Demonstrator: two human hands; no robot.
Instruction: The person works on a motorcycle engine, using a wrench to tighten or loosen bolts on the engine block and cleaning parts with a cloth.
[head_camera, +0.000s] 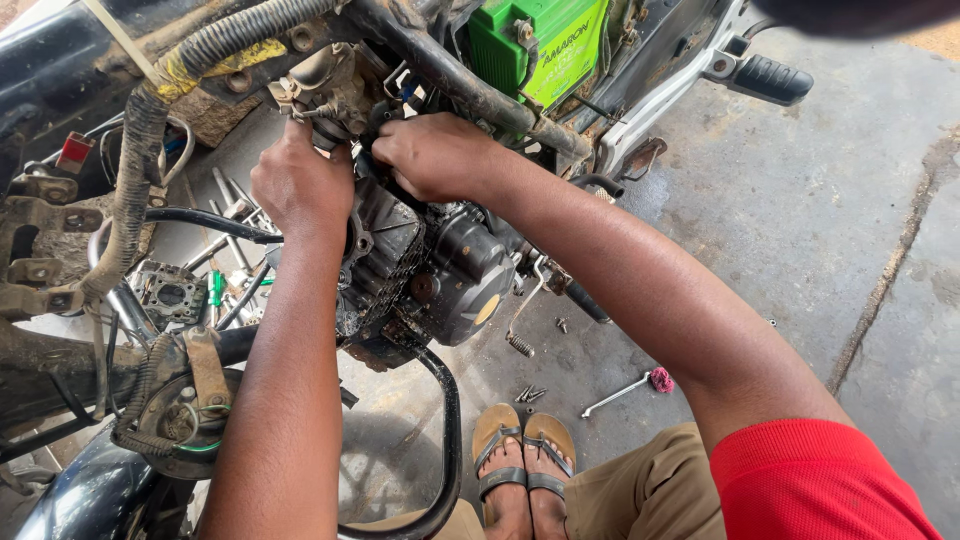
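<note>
Greasy black ribbed engine (420, 265), left hand (300, 185) and right hand (435, 155) grip closed on its top fittings

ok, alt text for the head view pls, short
Seen from above, a person's left hand and right hand grip parts at the top of a black motorcycle engine in a stripped frame. A green battery sits behind it; bolts and a wrench lie on the concrete floor near sandalled feet.

Battery (540, 45) above engine (430, 265); wrench (625, 388) right of sandals (522, 440) (on floor (820, 220)).
</note>
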